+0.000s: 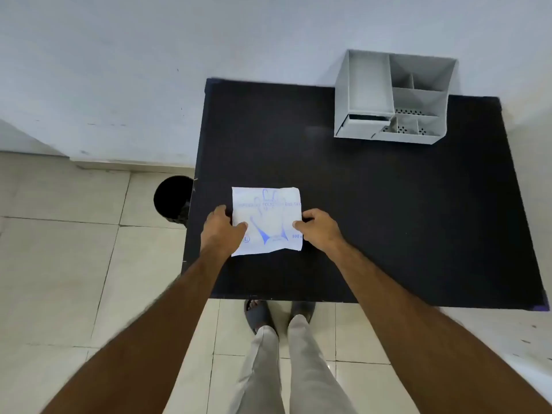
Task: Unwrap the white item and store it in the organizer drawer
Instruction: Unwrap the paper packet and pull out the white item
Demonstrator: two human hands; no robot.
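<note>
The white packet (266, 221) lies flat on the black tabletop (388, 219), near its left edge and toward the front. Its blue print shows hand outlines and lettering, but the wording is blurred; only "POLY" and what appears to be "100" at the lower right can be made out. The left hand (222, 231) covers the packet's lower left corner, and the fingers of both hands are hidden beneath its side edges.

The left hand pinches the packet's left edge, thumb on top, a narrow grip closed on the packet. The right hand (318, 230) pinches the right edge the same way, thumb on top.

The grey organizer (391, 97) stands at 2 o'clock from the packet, well apart, at the tabletop's far edge against the pale wall (119, 70). It has one large compartment on the left and smaller divided ones on the right, some with perforated floors. A low drawer (366, 122) sits at its front left; whether it is slightly open cannot be told, and its interior is not visible.

A black bin (171, 200) stands on the tiled floor (59, 264) at 9 o'clock from the packet, partly cut off by the tabletop edge. Below the front edge, the person's light trousers (298, 369) and dark sandals (258, 316) show; the right sandal is largely hidden under the tabletop.
</note>
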